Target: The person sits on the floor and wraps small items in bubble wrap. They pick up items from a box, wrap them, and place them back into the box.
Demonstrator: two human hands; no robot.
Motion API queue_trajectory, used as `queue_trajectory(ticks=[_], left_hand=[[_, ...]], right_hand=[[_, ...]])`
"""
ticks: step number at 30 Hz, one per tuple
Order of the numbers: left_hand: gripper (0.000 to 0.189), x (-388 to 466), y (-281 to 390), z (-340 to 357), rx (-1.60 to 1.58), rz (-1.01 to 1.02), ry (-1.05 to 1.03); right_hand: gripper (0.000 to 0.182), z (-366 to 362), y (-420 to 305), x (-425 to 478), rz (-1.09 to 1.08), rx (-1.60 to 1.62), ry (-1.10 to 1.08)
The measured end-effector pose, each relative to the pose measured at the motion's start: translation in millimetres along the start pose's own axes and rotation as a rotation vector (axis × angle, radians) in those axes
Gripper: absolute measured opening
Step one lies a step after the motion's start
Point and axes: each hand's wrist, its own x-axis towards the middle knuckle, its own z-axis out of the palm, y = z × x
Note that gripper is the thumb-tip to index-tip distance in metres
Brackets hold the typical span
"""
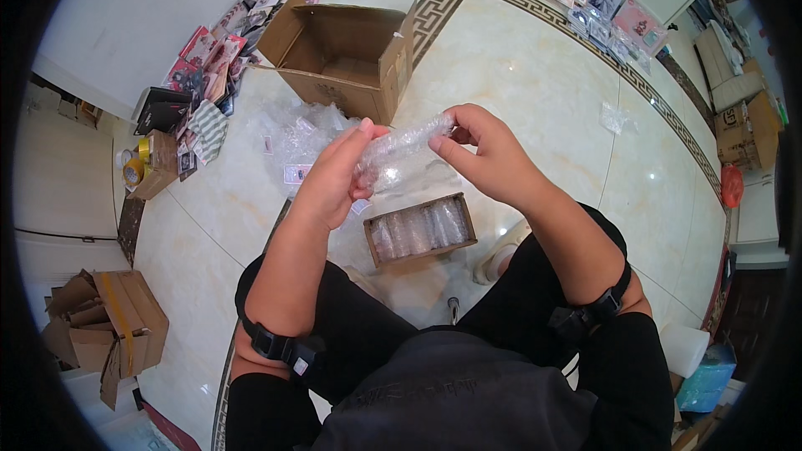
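A sheet of clear bubble wrap is stretched between my two hands, its upper part bunched or folded; whether something lies inside it I cannot tell. My left hand holds its left end, fingers partly behind the plastic. At the right end, my right hand pinches it between thumb and fingers. Below the hands, a small open cardboard box stands on the floor between my feet, holding several bubble-wrapped bundles side by side. Left of my left hand lies a heap of clear plastic-wrapped items, some bearing labels.
A large open cardboard box stands ahead. Packets and cards are piled along the left wall, near a carton with tape rolls. Flattened cartons lie lower left. More packaged goods line the cabinet, upper right.
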Motion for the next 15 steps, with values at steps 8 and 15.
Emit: queue_trajectory(ticks=[8,15], left_hand=[[0.029,-3.5,-0.5,1.3,0.287,0.170,-0.016],[0.022,-1.8,-0.1,1.0,0.224,0.185,0.056]], right_hand=[[0.033,-6.1,5.8,4.2,0.251,0.109,-0.121],[0.061,1.8,6.3,-3.2,0.046,0.133,-0.156]])
